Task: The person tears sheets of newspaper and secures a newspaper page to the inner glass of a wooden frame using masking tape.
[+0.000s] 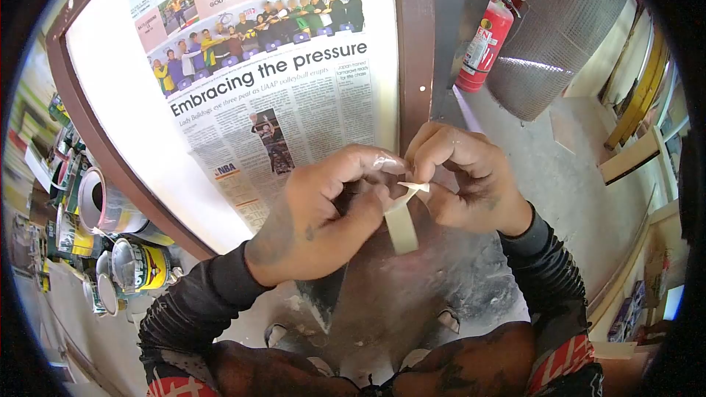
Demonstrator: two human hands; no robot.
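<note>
A short strip of pale cream tape [401, 229] hangs down between my two hands, its upper end creased and twisted. My left hand [323, 209] pinches the strip near its top left side with thumb and fingers. On the right, my right hand [468, 180] has its fingertips closed on the crumpled upper end. Both hands nearly touch at the fingertips. Behind them a newspaper page [243, 114] lies on a white panel with a brown frame [418, 44].
Paint cans [140, 265] and buckets crowd the floor at the left. A red fire extinguisher [485, 44] stands at the upper right beside a rolled mesh sheet [559, 29]. Wooden pieces [631, 158] are at the far right. Below my hands is a dusty dark surface [441, 287].
</note>
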